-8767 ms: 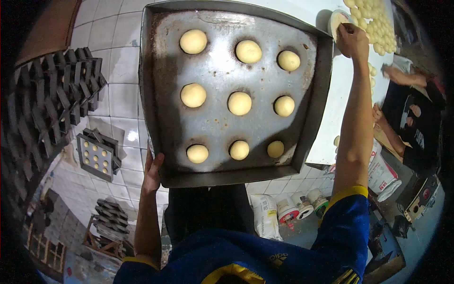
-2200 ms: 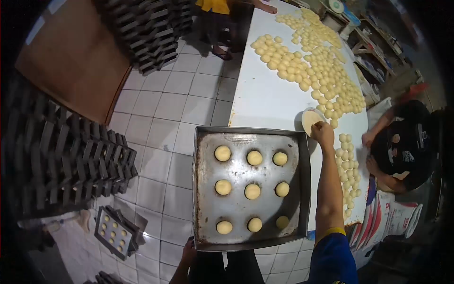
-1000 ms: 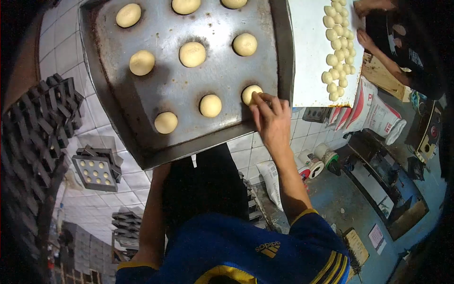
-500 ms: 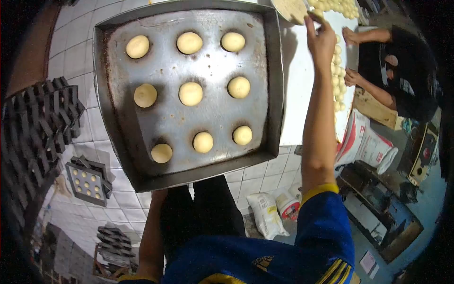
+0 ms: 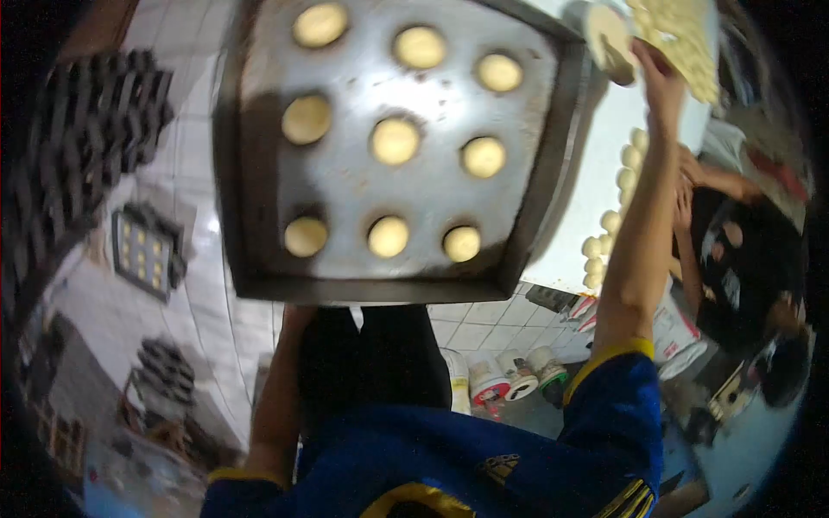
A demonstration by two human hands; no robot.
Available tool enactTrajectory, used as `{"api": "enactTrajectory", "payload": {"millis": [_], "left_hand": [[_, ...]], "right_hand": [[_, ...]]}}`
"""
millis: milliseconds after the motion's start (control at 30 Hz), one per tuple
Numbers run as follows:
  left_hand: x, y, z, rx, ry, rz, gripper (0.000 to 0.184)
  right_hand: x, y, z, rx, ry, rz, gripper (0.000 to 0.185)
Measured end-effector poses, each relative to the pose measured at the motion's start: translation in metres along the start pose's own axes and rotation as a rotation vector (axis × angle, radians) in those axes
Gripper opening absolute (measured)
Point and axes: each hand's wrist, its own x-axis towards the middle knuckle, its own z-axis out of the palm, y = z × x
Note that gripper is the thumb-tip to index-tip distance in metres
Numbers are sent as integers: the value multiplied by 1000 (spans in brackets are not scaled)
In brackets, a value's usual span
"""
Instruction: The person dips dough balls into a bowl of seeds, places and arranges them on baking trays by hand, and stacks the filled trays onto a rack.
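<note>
Up at 12 o'clock, metal tray (image 5: 344, 186) holds nine dough balls (image 5: 395, 141) | right hand (image 5: 663, 82) sits at 2 o'clock by the bowl (image 5: 607, 33), too blurry to tell if fingers pinch | left hand's hidden at tray's 7 o'clock, can't tell its fingers

Head view, looking forward-down, tray (image 5: 350, 186) close below.

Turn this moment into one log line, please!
left hand: hidden by tray | right hand: at bowl | tray: nine dough balls, three by three | table: more dough balls | other person's hands: near table
</note>
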Motion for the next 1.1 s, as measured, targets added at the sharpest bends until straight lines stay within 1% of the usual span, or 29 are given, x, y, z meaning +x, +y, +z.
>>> {"api": "enactTrajectory", "payload": {"millis": [33, 67, 100, 133, 167, 200, 233, 267, 300, 333, 400, 467, 500, 567, 600, 667, 700, 767, 800, 867, 900, 933, 967, 1000, 1033, 1067, 1100], "left_hand": [[1, -21, 8, -43, 20, 1, 23], [-1, -6, 13, -49, 50, 11, 24], [-1, 10, 19, -54, 80, 21, 26], [5, 21, 22, -75, 118, 3, 26], [12, 31, 26, -96, 157, -15, 27], [13, 8, 39, -147, 171, -3, 30], [9, 12, 44, -178, 183, -2, 31], [6, 18, 48, -209, 195, 0, 32], [11, 71, 33, -179, 174, -18, 34], [11, 67, 37, -194, 160, -37, 35], [10, 55, 47, -224, 133, -76, 38], [6, 69, 38, -91, 134, -62, 37], [6, 77, 32, -46, 134, -61, 37], [9, 93, 20, 273, 41, 33, 36], [8, 89, 22, 273, 43, 31, 36], [6, 82, 27, 85, 142, 50, 35], [6, 86, 27, 22, 173, 57, 35], [9, 93, 24, 232, 154, 180, 35], [11, 99, 22, 231, 154, 182, 35], [14, 111, 20, 238, 91, 106, 36], [15, 105, 23, 240, 93, 109, 36], [15, 94, 30, 134, 151, 90, 37], [13, 91, 32, 84, 178, 76, 37], [12, 88, 34, 32, 207, 64, 38], [11, 89, 34, 206, 126, 49, 39], [11, 91, 32, 379, 42, 37, 39], [11, 94, 32, 382, 38, 41, 39]], "right_hand": [[-26, -37, 7, 144, -42, -61, 38], [-56, -66, 16, 165, -59, 31, 40], [-95, -111, 26, -40, -83, 104, 42], [-131, -141, 42, -42, -141, 99, 42], [-164, -141, 49, -36, -264, 125, 34], [-200, -149, 59, 70, -428, 223, 25], [-235, -163, 78, 167, -558, 140, 18], [-264, -176, 95, 107, -662, 30, 16], [-286, -192, 111, 59, -714, -122, 14], [-306, -184, 127, 64, -728, -274, 18], [-331, -183, 149, 40, -687, -417, 23], [-344, -175, 162, -9, -656, -575, 27], [-346, -173, 164, -6, -668, -572, 27], [-346, -169, 164, -173, -726, -744, 37], [-348, -165, 163, -172, -727, -746, 37], [-352, -157, 158, -282, -710, -819, 44], [-352, -159, 153, -284, -711, -819, 44], [-348, -166, 144, -398, -871, -793, 49], [-343, -167, 142, -401, -869, -793, 49], [-326, -163, 136, -298, -976, -817, 63], [-304, -161, 131, -210, -925, -845, 57], [-271, -146, 129, -25, -984, -698, 42], [-234, -142, 118, -162, -675, -779, 35], [-197, -139, 107, -326, -345, -790, 29], [-161, -135, 95, -456, -60, -728, 22], [-113, -105, 70, -566, 50, -688, 24], [-66, -65, 50, -425, 136, -667, 32]]}}
